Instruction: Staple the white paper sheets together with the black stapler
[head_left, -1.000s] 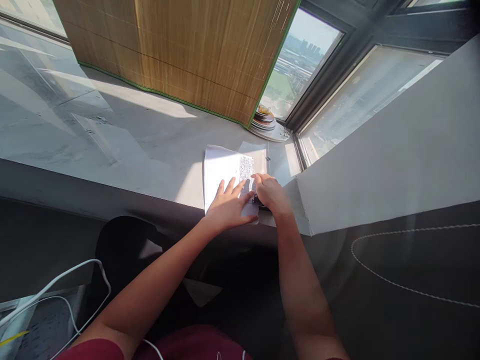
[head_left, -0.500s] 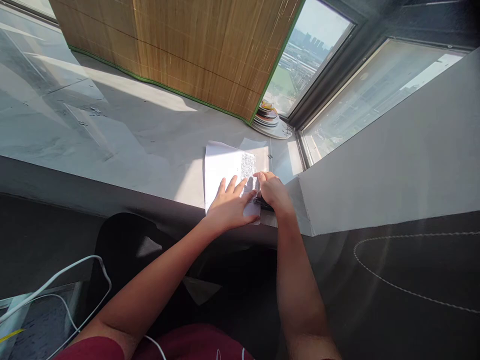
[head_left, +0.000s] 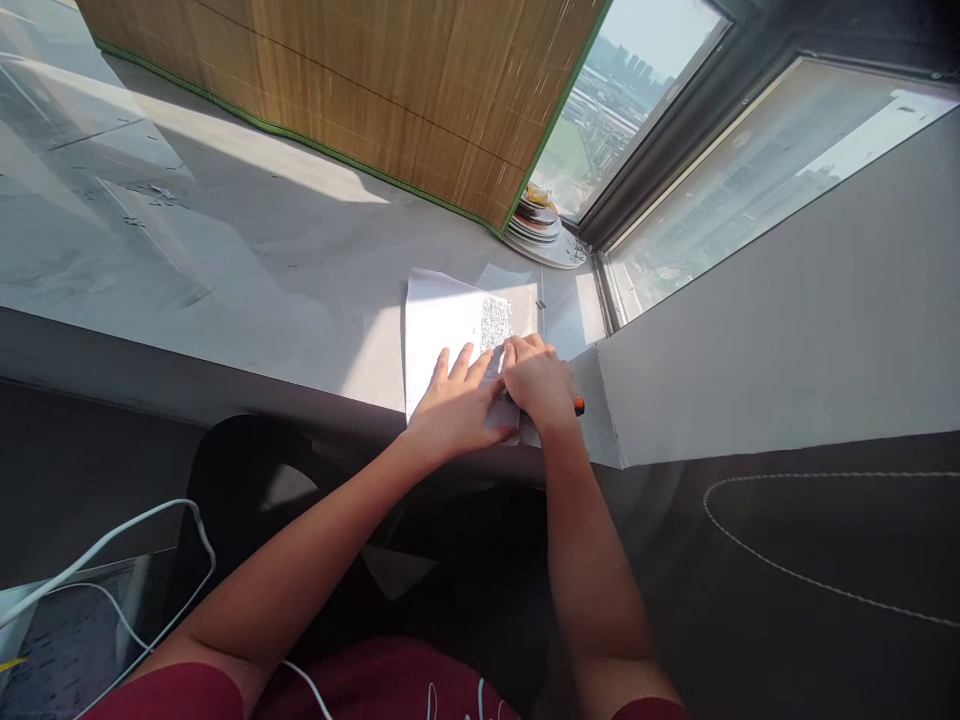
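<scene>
A sheaf of white paper [head_left: 439,310] with a block of dark print lies on the windowsill, its near end at the sill's front edge. My left hand [head_left: 457,400] rests flat on the paper with its fingers spread. Beside it, at the paper's right edge, my right hand [head_left: 538,378] is closed over a dark tool with an orange end [head_left: 579,405]. Only that end sticks out past the hand's right side; the rest is covered, so its kind cannot be made out. The fingertips of my right hand are close to my left thumb and index finger.
A bamboo blind [head_left: 360,90] with green edging hangs over the sill [head_left: 300,290]. A stack of plates [head_left: 536,235] stands in the window corner. Small dark bits [head_left: 154,195] lie scattered at left. A white cable [head_left: 97,545] loops at lower left, and a wall [head_left: 750,340] closes off the right.
My right hand has shifted slightly left, over the paper's edge, and the tool's orange end now shows at its right. My left hand stays flat on the paper. The view has moved slightly.
</scene>
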